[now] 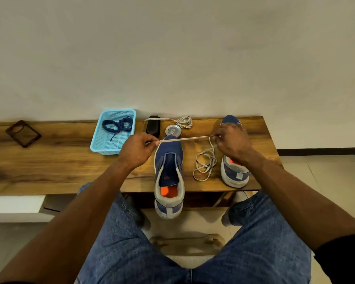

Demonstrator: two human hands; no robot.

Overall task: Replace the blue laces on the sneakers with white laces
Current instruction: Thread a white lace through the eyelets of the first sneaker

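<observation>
Two blue sneakers stand on the wooden table [59,160]. The near sneaker [168,175] has no lace and its heel hangs over the front edge. The other sneaker [234,171] stands to the right, partly hidden by my right hand [232,144]. A white lace [184,138] is stretched tight between my hands above the near sneaker's toe. My left hand [137,150] pinches one end. My right hand pinches the lace further along, and the rest hangs in loose loops [205,165] on the table. The blue laces [117,124] lie in a light blue basket [99,145].
Behind the near sneaker lie a second white lace [184,121], a black device [153,126] and a round silver tin [173,131]. A dark phone case [23,133] rests at the far left. A wall rises right behind the table. My knees sit below the table's front edge.
</observation>
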